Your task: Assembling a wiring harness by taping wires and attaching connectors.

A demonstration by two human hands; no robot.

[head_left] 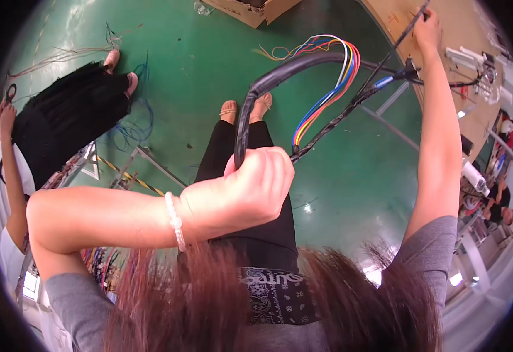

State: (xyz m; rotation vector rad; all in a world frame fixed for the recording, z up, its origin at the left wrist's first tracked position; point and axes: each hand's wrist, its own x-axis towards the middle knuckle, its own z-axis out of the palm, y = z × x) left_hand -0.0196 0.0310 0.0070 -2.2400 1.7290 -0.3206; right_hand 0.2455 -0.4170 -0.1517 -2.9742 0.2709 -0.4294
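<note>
My left hand is closed in a fist around a thick black cable bundle that arches up and to the right. Coloured wires, blue, yellow, red and orange, loop out of the bundle beside a thinner black taped strand. My right hand is stretched far out to the upper right and pinches a thin black cable over a tan board. My own legs in black trousers and sandalled feet stand on the green floor below.
Another person in black clothes stands at the left, with loose wires on the green floor by their feet. A cardboard box lies at the top. Metal frame bars and white fixtures line the board at right.
</note>
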